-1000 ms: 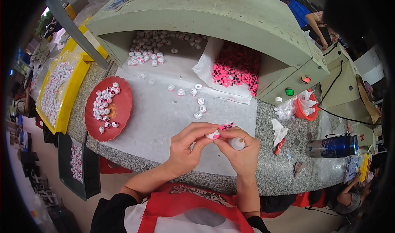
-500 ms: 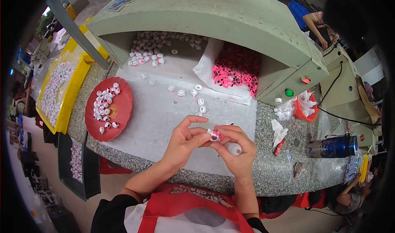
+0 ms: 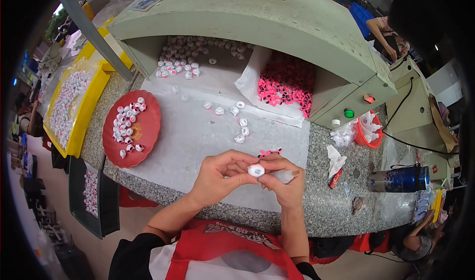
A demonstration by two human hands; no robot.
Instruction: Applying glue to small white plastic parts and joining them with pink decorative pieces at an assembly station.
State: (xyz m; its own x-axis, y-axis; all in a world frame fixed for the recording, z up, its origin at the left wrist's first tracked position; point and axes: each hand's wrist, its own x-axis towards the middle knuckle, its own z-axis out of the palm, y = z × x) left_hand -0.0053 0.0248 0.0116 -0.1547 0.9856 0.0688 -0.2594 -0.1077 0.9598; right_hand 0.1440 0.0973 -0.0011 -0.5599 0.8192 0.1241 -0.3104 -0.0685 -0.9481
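My left hand (image 3: 217, 178) pinches a small round white piece with pink trim (image 3: 256, 170) between thumb and fingers. A grey opening on the piece faces up. My right hand (image 3: 289, 188) grips the same piece from the other side with its fingertips. Tucked in the right palm is a small translucent white bottle (image 3: 286, 176), partly hidden by the fingers. Just beyond my fingers lie several small pink-and-black pieces (image 3: 269, 153) on the white sheet (image 3: 198, 141). Several white pieces (image 3: 239, 139) stand in a loose row farther off.
A red plate (image 3: 141, 149) with finished-looking white pieces is at left, near a yellow tray (image 3: 99, 99) and a dark green bin (image 3: 109, 215). Ahead, a pale green metal housing (image 3: 247, 20) covers heaps of white and pink pieces. A blue bottle (image 3: 398, 178) lies at right.
Between my fingers the piece has turned, from its pink-and-black side to its white side with the opening. Both hands have shifted slightly, and the pink pieces beyond them now show.
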